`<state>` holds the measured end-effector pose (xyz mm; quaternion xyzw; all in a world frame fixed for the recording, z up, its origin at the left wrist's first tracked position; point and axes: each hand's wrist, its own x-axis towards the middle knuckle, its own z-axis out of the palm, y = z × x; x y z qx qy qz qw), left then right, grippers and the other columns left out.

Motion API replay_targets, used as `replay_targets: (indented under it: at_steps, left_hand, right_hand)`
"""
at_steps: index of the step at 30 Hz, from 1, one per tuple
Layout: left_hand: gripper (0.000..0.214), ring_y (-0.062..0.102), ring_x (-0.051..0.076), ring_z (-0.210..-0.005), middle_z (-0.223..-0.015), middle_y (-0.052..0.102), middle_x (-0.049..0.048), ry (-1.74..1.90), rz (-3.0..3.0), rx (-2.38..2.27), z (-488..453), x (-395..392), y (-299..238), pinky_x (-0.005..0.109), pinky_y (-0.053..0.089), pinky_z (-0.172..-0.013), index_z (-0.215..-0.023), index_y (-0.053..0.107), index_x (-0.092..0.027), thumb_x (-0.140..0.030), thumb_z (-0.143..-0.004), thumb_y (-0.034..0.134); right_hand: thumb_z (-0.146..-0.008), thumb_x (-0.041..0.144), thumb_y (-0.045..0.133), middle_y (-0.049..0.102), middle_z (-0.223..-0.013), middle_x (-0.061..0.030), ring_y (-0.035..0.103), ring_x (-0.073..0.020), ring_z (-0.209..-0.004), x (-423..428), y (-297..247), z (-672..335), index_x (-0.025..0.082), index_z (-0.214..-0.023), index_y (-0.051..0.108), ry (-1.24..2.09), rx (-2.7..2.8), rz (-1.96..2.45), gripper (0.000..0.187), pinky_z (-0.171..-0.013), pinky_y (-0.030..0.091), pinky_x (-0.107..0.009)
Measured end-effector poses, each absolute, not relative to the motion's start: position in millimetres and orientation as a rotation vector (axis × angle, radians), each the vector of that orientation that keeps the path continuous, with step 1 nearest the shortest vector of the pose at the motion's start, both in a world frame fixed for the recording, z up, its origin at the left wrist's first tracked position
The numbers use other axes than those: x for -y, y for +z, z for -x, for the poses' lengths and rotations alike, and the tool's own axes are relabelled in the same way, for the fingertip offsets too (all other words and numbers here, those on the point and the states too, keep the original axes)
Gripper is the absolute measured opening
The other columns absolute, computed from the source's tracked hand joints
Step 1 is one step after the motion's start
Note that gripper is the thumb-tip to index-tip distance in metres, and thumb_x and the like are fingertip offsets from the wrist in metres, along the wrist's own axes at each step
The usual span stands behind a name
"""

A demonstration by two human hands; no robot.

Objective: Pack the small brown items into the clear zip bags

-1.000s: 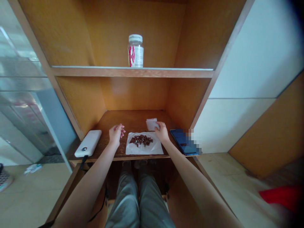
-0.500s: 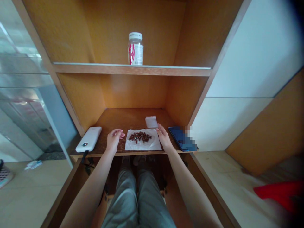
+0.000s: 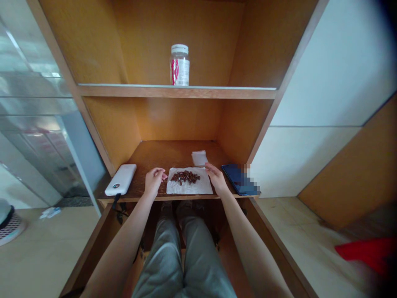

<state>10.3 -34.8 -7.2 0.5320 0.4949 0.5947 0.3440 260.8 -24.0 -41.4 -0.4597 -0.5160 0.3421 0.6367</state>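
A small heap of dark red-brown capsules [image 3: 185,177] lies on a white tissue [image 3: 190,188] at the front of the wooden desk shelf [image 3: 161,154]. My right hand [image 3: 216,179] rests at the tissue's right edge, fingertips near the capsules. My left hand [image 3: 154,181] sits just left of the tissue, fingers loosely curled and holding nothing. Behind the tissue lies a small white folded packet [image 3: 199,158], touched by neither hand. A clear jar with a white lid and a red-marked label [image 3: 179,66] stands on the upper shelf, out of reach of both hands in this view.
A white power bank [image 3: 120,179] lies left of my left hand, with a black cable over the front edge. A dark blue phone [image 3: 239,179] lies right of my right hand. Wooden walls flank the desk shelf; my grey-trousered legs [image 3: 182,265] are below.
My right hand has moved away from the white packet, down to the tissue's right edge. My left hand has shifted slightly closer to the tissue.
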Motion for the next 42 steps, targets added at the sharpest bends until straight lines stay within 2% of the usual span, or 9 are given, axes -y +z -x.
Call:
replay_targets:
  at_steps: [23,26,29,35,39,42]
  left_hand:
    - [0.017,0.053,0.012,-0.049,-0.052,0.060,0.0020,1.509,-1.383,-1.259,-10,32,-7,0.021,0.037,-0.045,-0.069,0.059,-0.014,-0.030,-0.066,0.054]
    - [0.017,0.053,0.012,-0.049,-0.053,0.060,0.0021,1.500,-1.399,-1.270,-10,31,-6,0.021,0.036,-0.045,-0.069,0.059,-0.014,-0.030,-0.066,0.054]
    - [0.017,0.053,0.012,-0.049,-0.052,0.060,0.0019,1.482,-1.417,-1.279,-10,32,-5,0.021,0.036,-0.045,-0.069,0.059,-0.015,-0.030,-0.066,0.053]
    - [0.016,0.053,0.012,-0.049,-0.053,0.060,0.0017,1.478,-1.380,-1.258,-12,34,-2,0.021,0.036,-0.046,-0.069,0.059,-0.015,-0.030,-0.065,0.055]
    - [0.016,0.053,0.012,-0.049,-0.053,0.059,0.0018,1.475,-1.387,-1.269,-11,34,-3,0.022,0.037,-0.047,-0.069,0.059,-0.014,-0.029,-0.067,0.054]
    - [0.015,0.053,0.012,-0.049,-0.053,0.059,0.0016,1.487,-1.387,-1.269,-11,33,-3,0.022,0.037,-0.047,-0.069,0.059,-0.015,-0.029,-0.067,0.054]
  right_hand:
    - [-0.071,0.032,0.053,0.062,-0.102,-0.0085,0.056,-0.0200,-0.099,26,-41,-261,0.017,-0.088,0.064,0.726,1.250,1.039,0.025,-0.092,0.039,-0.037]
    - [-0.072,0.032,0.053,0.062,-0.102,-0.0089,0.056,-0.0204,-0.099,21,-45,-260,0.017,-0.091,0.062,0.730,1.269,1.042,0.026,-0.091,0.040,-0.038]
    - [-0.072,0.032,0.053,0.059,-0.108,-0.0114,0.056,-0.0205,-0.100,17,-49,-258,0.016,-0.103,0.055,0.705,1.255,1.049,0.035,-0.089,0.041,-0.039]
    - [-0.076,0.034,0.050,0.051,-0.115,-0.0149,0.048,-0.0227,-0.108,4,-34,-250,0.014,-0.118,0.042,0.278,1.500,1.215,0.048,-0.091,0.038,-0.039]
    - [-0.075,0.037,0.051,0.047,-0.121,-0.0145,0.044,-0.0282,-0.111,-14,-15,-235,0.016,-0.124,0.036,-0.047,1.686,1.457,0.056,-0.095,0.028,-0.048]
    - [-0.074,0.041,0.050,0.044,-0.126,-0.0148,0.043,-0.0297,-0.111,-25,-9,-226,0.016,-0.127,0.032,-0.124,1.775,1.568,0.061,-0.096,0.022,-0.051]
